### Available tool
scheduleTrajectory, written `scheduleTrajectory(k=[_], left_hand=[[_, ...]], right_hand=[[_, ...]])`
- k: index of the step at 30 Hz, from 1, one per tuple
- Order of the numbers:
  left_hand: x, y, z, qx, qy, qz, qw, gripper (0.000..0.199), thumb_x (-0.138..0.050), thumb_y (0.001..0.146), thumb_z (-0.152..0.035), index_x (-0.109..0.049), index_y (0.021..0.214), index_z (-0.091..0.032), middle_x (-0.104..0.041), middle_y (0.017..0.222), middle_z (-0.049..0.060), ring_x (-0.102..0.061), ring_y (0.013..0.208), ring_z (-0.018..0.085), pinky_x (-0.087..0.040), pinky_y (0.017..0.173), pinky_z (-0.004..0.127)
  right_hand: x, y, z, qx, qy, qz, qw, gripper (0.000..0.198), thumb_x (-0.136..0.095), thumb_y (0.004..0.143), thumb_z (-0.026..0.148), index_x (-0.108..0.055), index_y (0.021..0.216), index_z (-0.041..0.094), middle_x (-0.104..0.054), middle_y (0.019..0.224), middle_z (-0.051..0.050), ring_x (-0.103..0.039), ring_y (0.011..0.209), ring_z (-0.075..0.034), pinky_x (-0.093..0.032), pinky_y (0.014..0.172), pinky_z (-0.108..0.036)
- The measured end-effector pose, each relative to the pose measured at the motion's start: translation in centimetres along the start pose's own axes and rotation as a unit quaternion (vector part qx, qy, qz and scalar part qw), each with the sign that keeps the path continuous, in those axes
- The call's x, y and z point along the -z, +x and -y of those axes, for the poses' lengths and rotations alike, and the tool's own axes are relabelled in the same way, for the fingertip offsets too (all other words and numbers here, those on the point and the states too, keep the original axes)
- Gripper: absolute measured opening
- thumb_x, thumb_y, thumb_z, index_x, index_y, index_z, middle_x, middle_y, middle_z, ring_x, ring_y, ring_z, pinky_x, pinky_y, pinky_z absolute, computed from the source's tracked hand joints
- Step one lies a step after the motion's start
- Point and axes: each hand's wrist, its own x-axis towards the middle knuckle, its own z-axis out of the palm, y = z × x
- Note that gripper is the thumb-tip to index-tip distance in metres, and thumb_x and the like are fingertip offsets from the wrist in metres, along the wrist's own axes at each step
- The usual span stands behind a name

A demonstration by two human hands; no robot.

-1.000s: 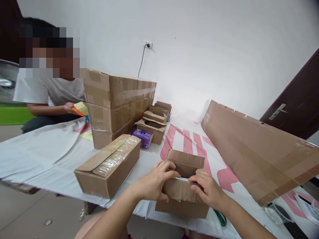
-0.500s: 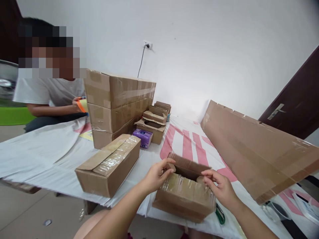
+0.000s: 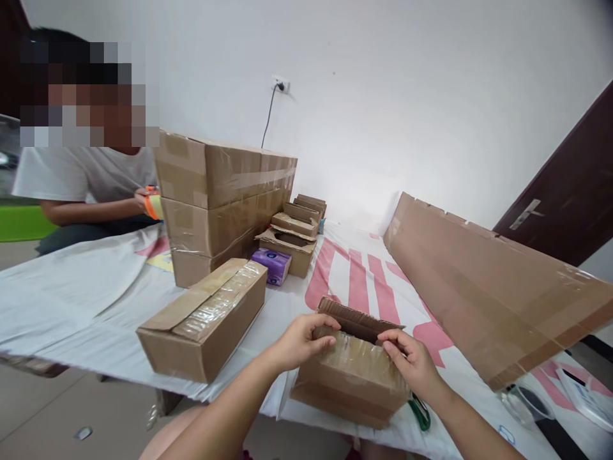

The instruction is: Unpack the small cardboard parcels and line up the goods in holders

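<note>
A small cardboard box [image 3: 342, 399] with clear tape over its near top flap stands at the table's front edge. Its far flap [image 3: 357, 316] is raised, and a dark gap shows between the two flaps. My left hand [image 3: 306, 342] grips the box at its left top corner, fingers over the edge and thumb on the near flap. At the right top corner, my right hand [image 3: 407, 358] pinches the box's edge between thumb and fingers. The side flaps are mostly hidden under my hands. By my right wrist lies a green-handled tool [image 3: 420, 412], partly covered.
A closed taped box [image 3: 205, 322] lies left of the hands. Behind it are stacked boxes [image 3: 230, 204], a purple tissue pack [image 3: 272, 265] and several open boxes [image 3: 292, 246]. A large cardboard sheet [image 3: 488, 287] leans at right. Another person [image 3: 86, 179] sits at left, holding something orange.
Both hands have come slightly closer together over the box opening, with the right hand shifting inward. The box's side flaps show less. The whole view has shifted slightly.
</note>
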Motion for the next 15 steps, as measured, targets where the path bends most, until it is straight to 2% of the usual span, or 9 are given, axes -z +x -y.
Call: scheduleTrajectory(k=[5, 8, 11, 13, 15], left_hand=[[-0.2, 0.1, 0.1, 0.000, -0.011, 0.009, 1.000, 0.022, -0.063, 0.080, -0.034, -0.071, 0.093, -0.019, -0.073, 0.098, 0.007, -0.065, 0.087, 0.021, -0.047, 0.071, 0.026], [-0.1, 0.1, 0.0, -0.001, -0.005, 0.012, 1.000, 0.022, -0.061, 0.080, -0.034, -0.071, 0.091, -0.018, -0.073, 0.097, 0.007, -0.065, 0.085, 0.021, -0.047, 0.070, 0.026], [-0.1, 0.1, 0.0, -0.007, 0.007, 0.009, 1.000, 0.020, -0.061, 0.081, -0.032, -0.071, 0.091, -0.019, -0.073, 0.095, 0.006, -0.065, 0.086, 0.020, -0.046, 0.071, 0.025], [-0.1, 0.1, 0.0, -0.011, 0.014, 0.007, 1.000, 0.019, -0.060, 0.081, -0.031, -0.071, 0.090, -0.019, -0.073, 0.094, 0.005, -0.065, 0.087, 0.020, -0.046, 0.073, 0.025], [-0.1, 0.1, 0.1, -0.013, 0.023, 0.007, 1.000, 0.018, -0.060, 0.081, -0.031, -0.071, 0.090, -0.020, -0.073, 0.093, 0.005, -0.065, 0.087, 0.020, -0.047, 0.075, 0.026]], right_hand=[[-0.1, -0.1, -0.4, -0.013, 0.019, 0.024, 0.999, 0.030, -0.050, 0.091, 0.045, -0.066, 0.098, 0.021, -0.072, 0.094, -0.007, -0.068, 0.084, -0.020, -0.056, 0.076, -0.033], [0.2, -0.4, -0.2, -0.031, 0.059, 0.049, 0.997, 0.029, -0.052, 0.090, 0.042, -0.063, 0.102, 0.020, -0.071, 0.093, -0.007, -0.067, 0.080, -0.018, -0.057, 0.072, -0.032], [0.7, -0.8, -0.1, 0.000, 0.040, 0.054, 0.998, 0.024, -0.054, 0.089, 0.038, -0.062, 0.104, 0.021, -0.068, 0.099, -0.007, -0.066, 0.085, -0.018, -0.056, 0.075, -0.032], [1.1, -1.1, -0.8, 0.034, -0.010, 0.009, 0.999, 0.021, -0.052, 0.090, 0.036, -0.062, 0.102, 0.021, -0.066, 0.105, -0.008, -0.064, 0.092, -0.019, -0.054, 0.080, -0.033], [1.2, -1.7, -2.4, 0.029, -0.070, -0.071, 0.995, 0.022, -0.048, 0.092, 0.036, -0.060, 0.102, 0.021, -0.065, 0.104, -0.009, -0.062, 0.093, -0.020, -0.053, 0.082, -0.035]])
